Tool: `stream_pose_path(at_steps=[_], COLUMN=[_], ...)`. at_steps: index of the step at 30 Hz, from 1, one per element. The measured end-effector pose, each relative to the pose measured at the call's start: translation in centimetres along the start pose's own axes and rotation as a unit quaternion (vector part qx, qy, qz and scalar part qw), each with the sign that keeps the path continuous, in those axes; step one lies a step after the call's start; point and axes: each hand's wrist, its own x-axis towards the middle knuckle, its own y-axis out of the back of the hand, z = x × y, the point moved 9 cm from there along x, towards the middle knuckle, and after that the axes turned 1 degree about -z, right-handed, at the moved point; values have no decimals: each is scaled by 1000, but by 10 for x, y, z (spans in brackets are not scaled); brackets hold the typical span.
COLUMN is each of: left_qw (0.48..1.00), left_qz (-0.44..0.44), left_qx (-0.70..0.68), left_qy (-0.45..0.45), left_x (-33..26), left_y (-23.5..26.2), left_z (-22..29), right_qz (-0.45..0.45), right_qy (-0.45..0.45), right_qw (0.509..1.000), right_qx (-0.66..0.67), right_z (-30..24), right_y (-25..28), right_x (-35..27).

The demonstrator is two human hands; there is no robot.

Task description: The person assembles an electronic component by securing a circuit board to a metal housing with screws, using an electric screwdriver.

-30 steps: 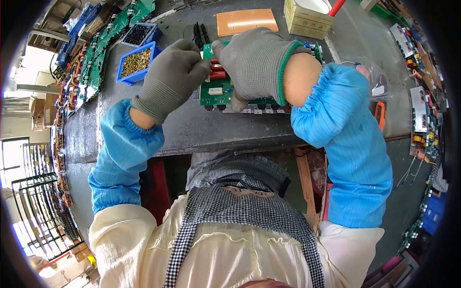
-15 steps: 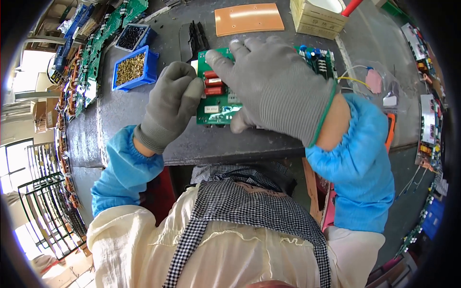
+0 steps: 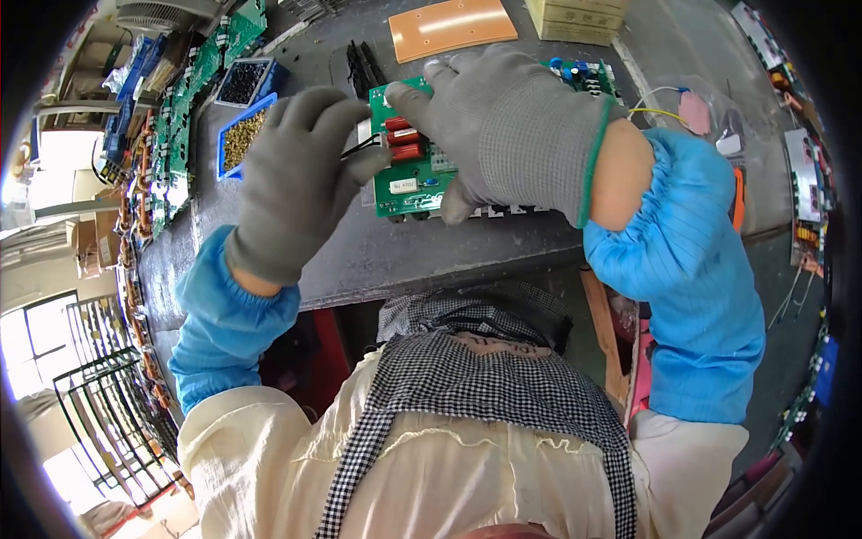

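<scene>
A green circuit board [image 3: 422, 199] lies on the dark bench in front of me, with red block-shaped components [image 3: 407, 152] and a white rectangular one [image 3: 404, 186] near its left end. My right hand [image 3: 516, 135], in a grey glove, spans the board and grips it, thumb at the near edge and fingers toward the far edge. It hides the board's middle. At the board's left edge, my gloved left hand [image 3: 301, 175] pinches a thin black strip [image 3: 361, 147] between thumb and fingers, close beside the red components. The strip's far end is hard to make out.
Beyond my left hand stand a blue bin of brass-coloured small parts [image 3: 241, 142] and a bin of black parts [image 3: 244, 83]. Black strips [image 3: 363, 67], an orange plate [image 3: 453, 29] and a box [image 3: 577, 18] lie farther back. Wires with a pink piece [image 3: 693, 112] are at right.
My left hand has drawn back slightly left and its fingers have opened out somewhat, showing the black strip. The right hand stays on the board. The whole view has shifted a little.
</scene>
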Motion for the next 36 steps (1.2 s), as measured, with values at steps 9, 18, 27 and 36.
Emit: stream_pose_path(at_steps=[9, 18, 27, 36], left_qw=[991, 948, 927, 933], left_qz=[-132, -190, 50, 53], left_qx=[29, -241, -365, -354], left_qy=[-8, 88, 64, 27], left_x=[3, 2, -32, -74], left_y=[-5, -37, -43, -46], left_z=[4, -45, -47, -91], right_qz=[-36, -20, -34, -69], right_qy=[-33, 3, 1, -55], right_qw=[999, 998, 999, 995], right_qx=[1, 61, 27, -54], right_z=[-2, 2, 2, -7], right_y=[5, -2, -6, -3], right_x=[-5, 1, -1, 5])
